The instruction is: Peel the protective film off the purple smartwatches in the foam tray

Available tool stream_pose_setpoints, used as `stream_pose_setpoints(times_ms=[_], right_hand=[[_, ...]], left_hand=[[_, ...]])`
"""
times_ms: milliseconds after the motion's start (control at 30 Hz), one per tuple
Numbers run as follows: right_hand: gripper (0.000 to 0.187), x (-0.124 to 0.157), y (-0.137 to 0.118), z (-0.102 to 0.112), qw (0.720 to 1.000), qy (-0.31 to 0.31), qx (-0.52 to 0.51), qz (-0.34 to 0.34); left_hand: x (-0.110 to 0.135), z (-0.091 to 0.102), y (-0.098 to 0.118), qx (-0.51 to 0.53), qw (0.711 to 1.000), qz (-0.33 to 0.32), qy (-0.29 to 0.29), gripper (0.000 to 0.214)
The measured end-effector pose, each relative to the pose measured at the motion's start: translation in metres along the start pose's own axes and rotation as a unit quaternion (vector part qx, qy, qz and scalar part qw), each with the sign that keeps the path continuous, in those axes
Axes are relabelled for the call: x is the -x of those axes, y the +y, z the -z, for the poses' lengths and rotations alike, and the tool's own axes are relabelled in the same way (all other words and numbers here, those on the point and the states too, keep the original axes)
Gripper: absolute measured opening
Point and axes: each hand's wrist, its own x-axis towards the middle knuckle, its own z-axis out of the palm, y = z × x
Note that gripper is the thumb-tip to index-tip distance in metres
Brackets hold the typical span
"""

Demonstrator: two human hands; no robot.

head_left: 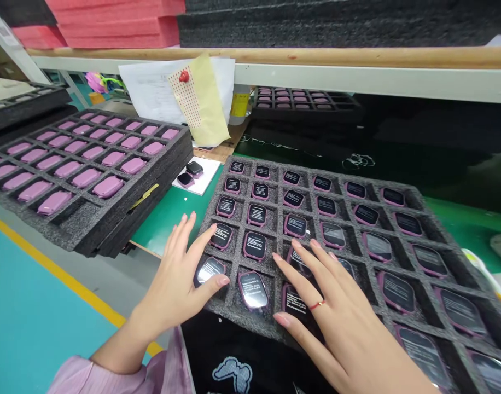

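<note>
In front of me lies a grey foam tray (pixel 271 324) with rows of pink-framed smartwatch bodies, many screens lit with small white text. My left hand (pixel 185 273) is over the tray's left edge, fingers spread, nothing in it; it partly covers a smartwatch (pixel 209 271) in the near-left corner. My right hand (pixel 332 306) hovers over or rests on the near middle cells, fingers apart, and holds nothing. Under its fingers a smartwatch (pixel 295 301) is partly hidden. Between the two hands, another smartwatch (pixel 254 290) shows its lit, glossy screen.
At left, stacked foam trays (pixel 168 169) carry pink smartwatch bodies face down. Two dark-screened watches sit on a white pad (pixel 207 172). Papers (pixel 146 90) hang from the shelf edge (pixel 336 76) above the bench. A further watch tray (pixel 299 101) appears behind, against a dark panel.
</note>
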Motion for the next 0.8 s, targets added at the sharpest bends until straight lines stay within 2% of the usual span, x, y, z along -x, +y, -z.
stream_pose_setpoints(times_ms=[133,267,500,667,800], right_hand=[[0.064,-0.010,0.017,0.002,0.999,-0.016,0.012,0.029],[0.063,-0.034,0.038,-0.010,0.999,-0.045,-0.011,0.011],[0.067,-0.064,0.052,-0.030,0.997,-0.072,-0.024,-0.010],[0.066,-0.069,0.053,-0.027,0.998,-0.055,-0.019,0.007],[0.067,-0.067,0.060,-0.019,0.999,-0.042,-0.013,0.010]], left_hand=[[-0.011,0.004,-0.001,0.019,0.999,0.029,-0.027,0.071],[-0.028,0.005,-0.004,0.055,0.995,0.061,-0.063,0.072],[-0.053,0.005,-0.004,0.027,0.995,0.057,-0.074,0.069],[-0.062,0.005,-0.002,0.000,0.993,0.075,-0.089,0.068],[-0.067,0.006,-0.001,-0.006,0.993,0.087,-0.085,0.075]])
